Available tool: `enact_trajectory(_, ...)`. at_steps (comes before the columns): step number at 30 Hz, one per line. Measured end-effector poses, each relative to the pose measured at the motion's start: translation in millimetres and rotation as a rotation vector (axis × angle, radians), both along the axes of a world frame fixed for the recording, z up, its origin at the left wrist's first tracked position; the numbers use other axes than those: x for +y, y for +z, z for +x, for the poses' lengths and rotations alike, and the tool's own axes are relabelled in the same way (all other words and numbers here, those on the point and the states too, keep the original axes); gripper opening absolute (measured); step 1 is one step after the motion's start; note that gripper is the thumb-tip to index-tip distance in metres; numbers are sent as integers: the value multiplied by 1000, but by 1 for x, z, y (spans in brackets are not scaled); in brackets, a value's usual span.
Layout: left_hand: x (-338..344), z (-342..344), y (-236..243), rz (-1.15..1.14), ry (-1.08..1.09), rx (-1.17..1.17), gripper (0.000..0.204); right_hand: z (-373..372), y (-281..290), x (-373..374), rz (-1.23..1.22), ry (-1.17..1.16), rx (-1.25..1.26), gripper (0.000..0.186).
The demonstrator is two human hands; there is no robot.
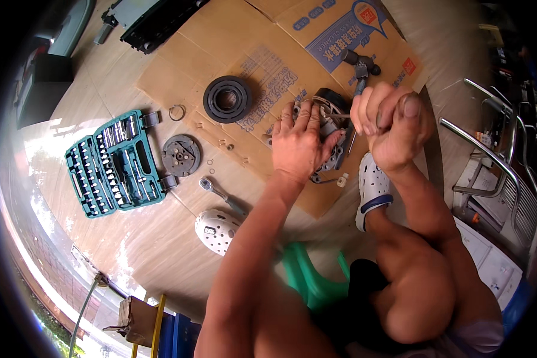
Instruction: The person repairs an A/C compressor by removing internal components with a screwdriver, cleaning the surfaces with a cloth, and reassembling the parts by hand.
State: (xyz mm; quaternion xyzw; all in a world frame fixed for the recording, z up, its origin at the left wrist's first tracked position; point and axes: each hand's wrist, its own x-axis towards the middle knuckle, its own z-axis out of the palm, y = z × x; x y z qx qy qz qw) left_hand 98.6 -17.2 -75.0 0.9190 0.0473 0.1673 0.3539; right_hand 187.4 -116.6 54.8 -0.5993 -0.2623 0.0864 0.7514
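Observation:
My left hand point(298, 140) grips the top of a metal assembly point(334, 149) on the cardboard sheet, fingers curved over it and thumb at its right side. A dark ring-shaped part point(329, 97) shows at its top. My closed right hand point(394, 122) is raised just right of it, holding a slim rod-like tool point(339, 116) that points toward the assembly; its handle is hidden in my fingers. A hammer point(361, 65) lies just above my right hand, its handle partly hidden. A small pale fitting point(342, 179) lies below the assembly.
The cardboard point(179, 59) holds a black pulley point(227, 83). A round plate point(181, 155), ratchet point(221, 197) and open socket case point(89, 179) are at left. Bent chrome tubes point(489, 152) stand right. My white clogs point(370, 182) and a green stool point(307, 274) are below; a dark unit point(161, 24) sits top left.

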Motion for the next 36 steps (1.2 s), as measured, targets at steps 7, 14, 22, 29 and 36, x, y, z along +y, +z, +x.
enact_trajectory(7,3,-5,-3,-40,36,45,68,-3,59,-2,-959,-234,-73,40)
enact_trajectory(14,14,-11,-2,-213,-25,136,67,17,127,63,-1812,182,429,32)
enact_trajectory(22,16,-9,-2,-285,-59,169,66,21,113,71,-1904,107,609,31)
enact_trajectory(29,14,-6,-4,-153,-16,112,64,26,113,58,-1884,110,684,29)
enact_trajectory(36,17,-6,-8,-123,-29,96,65,35,107,67,-1908,196,691,34)
